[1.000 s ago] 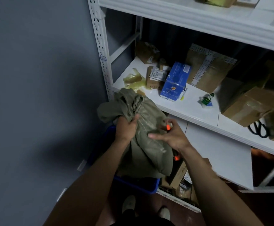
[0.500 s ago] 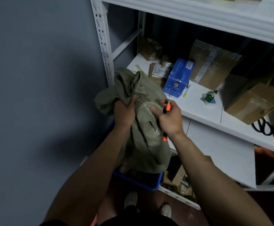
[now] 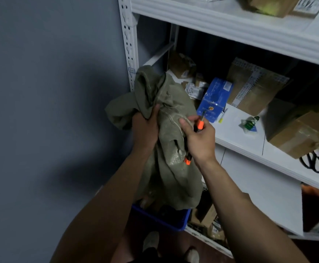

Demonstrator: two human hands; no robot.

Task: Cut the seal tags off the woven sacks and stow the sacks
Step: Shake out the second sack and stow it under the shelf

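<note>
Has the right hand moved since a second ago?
Yes. The right hand, holding the orange cutter, has come up the sack: it was below the white shelf's front edge, and now its fingers are close to the blue box.

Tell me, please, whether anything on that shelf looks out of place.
Black scissors lie loose near the white shelf's front edge, far right, beside a cardboard box; a bump might knock them off.

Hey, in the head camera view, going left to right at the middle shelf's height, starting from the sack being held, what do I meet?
woven sack → blue box → small green-capped packet → taped cardboard box. The black scissors overlap that box, so they are left out.
</note>
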